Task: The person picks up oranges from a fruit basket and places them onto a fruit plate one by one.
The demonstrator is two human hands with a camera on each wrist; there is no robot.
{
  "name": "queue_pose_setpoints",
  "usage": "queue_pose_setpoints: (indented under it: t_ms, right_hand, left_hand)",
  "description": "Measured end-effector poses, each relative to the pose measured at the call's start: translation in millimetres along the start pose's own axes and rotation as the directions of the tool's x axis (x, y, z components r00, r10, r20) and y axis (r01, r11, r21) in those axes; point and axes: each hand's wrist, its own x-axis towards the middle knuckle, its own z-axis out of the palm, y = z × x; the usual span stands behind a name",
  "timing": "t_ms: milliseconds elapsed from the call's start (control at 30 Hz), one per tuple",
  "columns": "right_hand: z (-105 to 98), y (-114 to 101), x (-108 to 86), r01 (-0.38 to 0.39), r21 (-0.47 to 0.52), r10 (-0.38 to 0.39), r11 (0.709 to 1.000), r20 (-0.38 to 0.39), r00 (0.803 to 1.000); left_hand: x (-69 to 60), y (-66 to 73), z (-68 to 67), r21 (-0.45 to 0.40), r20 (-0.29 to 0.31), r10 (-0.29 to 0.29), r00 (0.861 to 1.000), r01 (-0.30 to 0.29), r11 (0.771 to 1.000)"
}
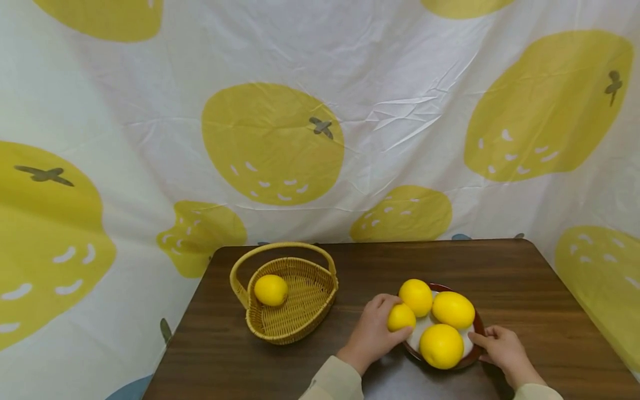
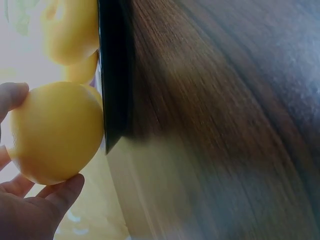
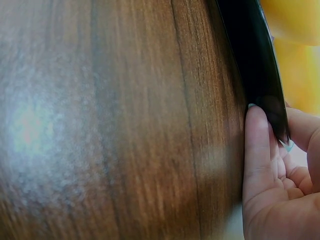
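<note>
My left hand (image 1: 372,333) grips a yellow lemon (image 1: 401,317) at the left rim of a round plate (image 1: 479,325) with a dark red edge and pale inside. In the left wrist view, thumb and fingers lie around that lemon (image 2: 57,132). Three more lemons sit on the plate: one at the back left (image 1: 416,297), one at the back right (image 1: 453,310), one in front (image 1: 441,346). My right hand (image 1: 502,350) pinches the plate's right rim, thumb above and fingers beneath, as the right wrist view shows on the dark rim (image 3: 255,55).
A wicker basket (image 1: 300,328) with a tall arched handle stands left of the plate, holding one lemon (image 1: 271,290). Both rest on a dark wooden table (image 1: 370,266). A lemon-print cloth (image 1: 380,128) hangs behind and around the table.
</note>
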Motion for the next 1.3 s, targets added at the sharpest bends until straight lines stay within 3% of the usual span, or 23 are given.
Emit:
queue_pose_setpoints:
  t_ms: [900,1300]
  right_hand:
    - [0,0,2.1,0.012,0.004,-0.012,1.0,-0.005,1.0]
    - [0,2,0.0,0.007,-0.005,-0.007,1.0,-0.003,1.0]
  left_hand:
    - [4.8,8.8,12.1,-0.017,0.073,-0.051,0.996,0.053,0.998]
    - [5.8,5.8,21.1,-0.011,0.072,-0.031,0.997,0.032,0.999]
